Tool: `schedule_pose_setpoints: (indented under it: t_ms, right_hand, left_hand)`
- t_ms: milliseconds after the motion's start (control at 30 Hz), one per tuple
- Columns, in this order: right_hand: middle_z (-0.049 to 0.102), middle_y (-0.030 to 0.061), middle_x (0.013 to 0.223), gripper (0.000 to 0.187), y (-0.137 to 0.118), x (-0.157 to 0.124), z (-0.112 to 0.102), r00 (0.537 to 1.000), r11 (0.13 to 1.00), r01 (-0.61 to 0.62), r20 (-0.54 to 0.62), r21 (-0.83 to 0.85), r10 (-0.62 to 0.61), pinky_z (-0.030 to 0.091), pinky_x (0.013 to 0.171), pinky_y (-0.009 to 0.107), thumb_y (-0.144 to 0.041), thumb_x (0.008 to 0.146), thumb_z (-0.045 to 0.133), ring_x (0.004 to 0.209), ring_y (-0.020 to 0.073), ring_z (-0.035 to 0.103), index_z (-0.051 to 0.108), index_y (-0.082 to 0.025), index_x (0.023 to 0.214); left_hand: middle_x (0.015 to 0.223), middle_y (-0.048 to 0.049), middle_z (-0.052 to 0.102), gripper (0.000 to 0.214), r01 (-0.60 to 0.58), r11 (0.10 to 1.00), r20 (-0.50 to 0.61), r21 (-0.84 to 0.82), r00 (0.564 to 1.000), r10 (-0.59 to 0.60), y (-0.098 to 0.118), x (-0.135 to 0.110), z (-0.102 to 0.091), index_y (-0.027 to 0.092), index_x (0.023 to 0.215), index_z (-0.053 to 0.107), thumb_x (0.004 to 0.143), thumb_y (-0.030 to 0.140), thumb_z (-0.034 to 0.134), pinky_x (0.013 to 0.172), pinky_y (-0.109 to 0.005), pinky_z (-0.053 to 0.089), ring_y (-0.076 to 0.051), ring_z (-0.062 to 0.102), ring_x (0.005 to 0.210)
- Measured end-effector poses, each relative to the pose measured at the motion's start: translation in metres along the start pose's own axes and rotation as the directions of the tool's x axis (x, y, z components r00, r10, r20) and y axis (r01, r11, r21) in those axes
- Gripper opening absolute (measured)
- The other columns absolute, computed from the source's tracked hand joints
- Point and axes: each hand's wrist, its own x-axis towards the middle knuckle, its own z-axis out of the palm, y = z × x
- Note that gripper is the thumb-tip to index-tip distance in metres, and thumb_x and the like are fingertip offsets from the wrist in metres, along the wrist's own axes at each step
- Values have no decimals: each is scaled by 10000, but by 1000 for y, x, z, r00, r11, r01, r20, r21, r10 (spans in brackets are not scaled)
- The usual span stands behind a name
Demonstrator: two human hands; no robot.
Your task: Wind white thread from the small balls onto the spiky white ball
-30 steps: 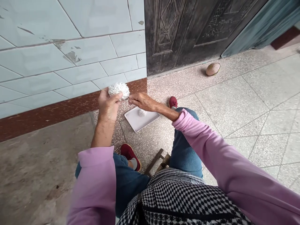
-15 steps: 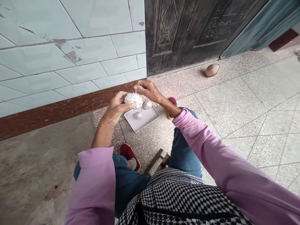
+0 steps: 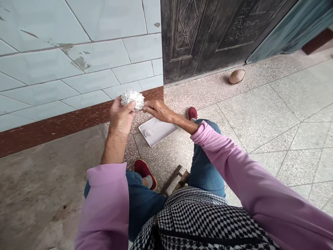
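My left hand (image 3: 120, 117) is raised in front of me, fingers closed round a spiky white ball (image 3: 132, 98) made of many small folded pieces. My right hand (image 3: 159, 111) reaches in from the right, its fingertips pinched together at the ball's right side; what they pinch is too small to name. Below the hands a white rectangular tray (image 3: 166, 130) lies on the floor with one small white folded piece (image 3: 148, 132) on it.
I sit on a low wooden stool (image 3: 173, 179), red shoes on a terrazzo floor. A pale tiled wall with a red-brown skirting is to the left, a dark carved door (image 3: 208, 31) ahead. A small round tan object (image 3: 237, 76) lies by the door.
Both hands rose from just over the tray back up to the earlier height, with the ball. Only one small white piece shows on the tray now, where two lay half a second ago.
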Motion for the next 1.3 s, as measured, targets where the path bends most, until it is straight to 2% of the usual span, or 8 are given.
schedule_pose_setpoints:
  t_ms: [133, 300, 533, 667, 867, 1033, 1167, 1300]
  right_hand:
    - [672, 7, 915, 392, -15, -8, 0, 997, 999, 39, 73, 18, -40, 484, 915, 350, -313, 1345, 728, 904, 216, 615, 673, -228, 966]
    - [638, 4, 872, 511, -15, -3, -12, 997, 983, 70, -49, 169, -62, 531, 835, 359, -598, 1321, 817, 890, 248, 571, 696, -264, 953]
    - [504, -35, 794, 704, 0, 6, -24, 978, 952, 85, -207, 295, -23, 475, 729, 281, -775, 1273, 839, 775, 167, 449, 556, -257, 889]
    - [475, -40, 798, 706, -3, 7, -24, 974, 929, 8, -214, 370, 77, 457, 696, 265, -765, 1243, 896, 784, 169, 434, 505, -273, 922]
    - [449, -29, 757, 754, 3, 15, -8, 976, 903, -11, -193, 430, 104, 405, 641, 338, -780, 1091, 1045, 818, 235, 375, 488, -333, 848]
    - [557, -25, 852, 592, 7, 20, -1, 969, 940, 14, -237, 342, 72, 459, 803, 311, -558, 1296, 839, 846, 186, 491, 576, -251, 865]
    - [631, -18, 886, 412, -1, 12, 0, 977, 975, -30, -198, 219, 75, 471, 882, 322, -172, 1295, 724, 888, 194, 555, 579, -245, 916]
    - [676, 5, 893, 411, -10, 2, 7, 996, 994, -59, -67, 93, 65, 464, 912, 345, -99, 1291, 699, 914, 203, 597, 620, -239, 913]
  left_hand:
    - [1190, -44, 855, 1001, -72, 988, -111, 136, 990, 87, -14, 15, -18, 279, 1225, 652, 512, 516, 1314, 1022, -480, 698, -274, 785, 1122]
    - [1116, -41, 830, 912, -110, 955, -10, 274, 993, 117, -11, 9, -15, 284, 1195, 654, 612, 621, 1269, 939, -438, 664, -271, 786, 1051]
    - [1102, -75, 856, 669, 56, 957, 186, 283, 976, -112, 18, -22, 16, 260, 1151, 813, 666, 511, 1199, 891, -424, 697, -294, 792, 1003]
    - [1101, -76, 837, 664, 110, 978, 214, 176, 966, -147, 25, -23, 20, 269, 1171, 814, 663, 490, 1179, 931, -434, 724, -302, 815, 1022]
    - [1102, -85, 815, 625, 219, 973, 278, 74, 932, -231, 30, -24, 19, 284, 1141, 795, 658, 450, 1155, 862, -464, 765, -328, 821, 1023]
    - [1133, -96, 783, 668, 185, 980, 219, 68, 956, -195, 33, -26, 24, 277, 1183, 740, 652, 430, 1115, 966, -534, 794, -382, 847, 1149]
    - [1179, -102, 789, 693, 80, 994, 130, 70, 987, -89, 24, -23, 21, 299, 1166, 671, 691, 521, 1123, 972, -506, 770, -405, 840, 1275]
    - [1242, -73, 825, 674, -22, 995, -3, 97, 1000, 22, 7, -10, 0, 308, 1156, 628, 755, 523, 1126, 1001, -476, 729, -336, 820, 1259]
